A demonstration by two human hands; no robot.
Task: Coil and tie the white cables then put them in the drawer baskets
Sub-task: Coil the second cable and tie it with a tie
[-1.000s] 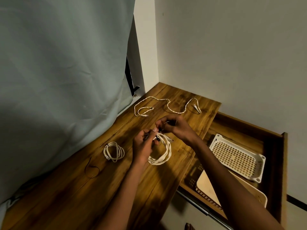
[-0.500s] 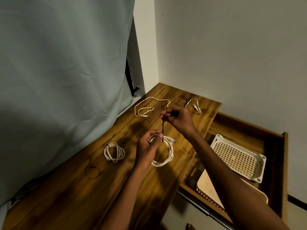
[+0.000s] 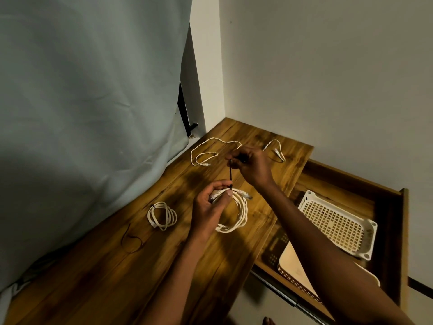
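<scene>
- The coiled white cable point(image 3: 235, 212), on the brown wooden desk point(image 3: 164, 266) left of the open drawer's white perforated plastic basket point(image 3: 337, 225), may spring loose if the left hand point(image 3: 208, 207), fingers clamped on its top, relaxes.
- The thin black tie point(image 3: 230, 174), pinched taut by the right hand point(image 3: 251, 165), could slip or snap under excess pull.
</scene>
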